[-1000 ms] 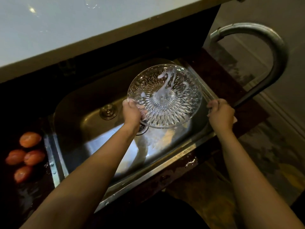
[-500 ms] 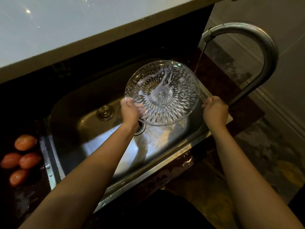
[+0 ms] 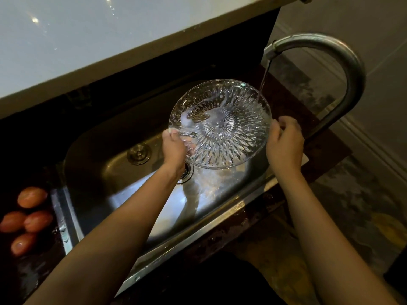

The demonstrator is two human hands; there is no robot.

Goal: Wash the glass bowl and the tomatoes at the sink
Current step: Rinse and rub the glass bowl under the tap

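Both hands, left hand [image 3: 174,146] at nine o'clock and right hand [image 3: 285,142] seemingly at three, are gripping the glass bowl [image 3: 220,124] while tap water [image 3: 264,78] is striking its rim at one o'clock.

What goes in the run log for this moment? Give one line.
rinse | glass bowl under tap stream, soapy | left hand grips rim | right hand at rim | tomatoes unwashed, counter

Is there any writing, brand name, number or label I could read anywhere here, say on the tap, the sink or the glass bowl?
None can be read.
Faucet: plain metal, no marking visible.
Sink: no stamp or label shows.
Glass bowl: only a cut pattern and soap streaks.
Tomatoes: no stickers visible.
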